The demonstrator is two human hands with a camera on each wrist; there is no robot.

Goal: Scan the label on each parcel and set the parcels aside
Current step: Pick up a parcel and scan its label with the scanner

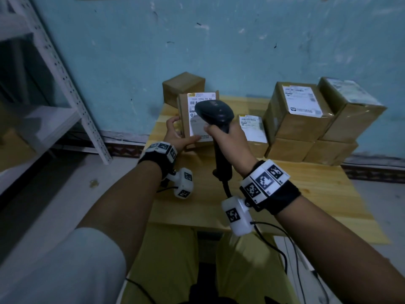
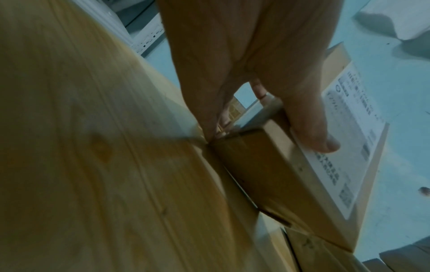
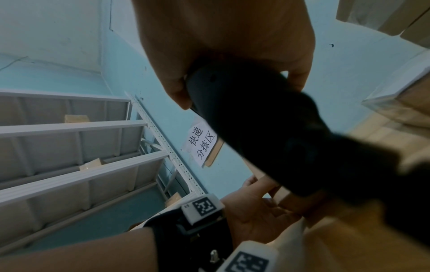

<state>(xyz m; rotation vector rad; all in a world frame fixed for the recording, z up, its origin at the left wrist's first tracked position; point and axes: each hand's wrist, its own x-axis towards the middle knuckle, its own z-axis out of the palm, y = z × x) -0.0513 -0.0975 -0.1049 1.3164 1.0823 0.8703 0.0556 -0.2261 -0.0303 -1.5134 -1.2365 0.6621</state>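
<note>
Nearest the head camera, the right hand is wrapped around the grip of a black barcode scanner, whose head points away from the person at the parcel at 12 o'clock. This parcel is a flat brown cardboard box propped up on edge on the wooden table, its face covered by a white shipping label with printed codes. The left hand holds it at its 9 o'clock side, thumb across the lower front, fingers behind. More brown parcels stand stacked at 2 o'clock, and one small box lies behind the held parcel.

The left wrist view alone shows the thumb pressing the label's edge and the box's bottom corner meeting the tabletop. The right wrist view alone shows a grey metal shelf rack and a paper wall sign with Chinese characters.
</note>
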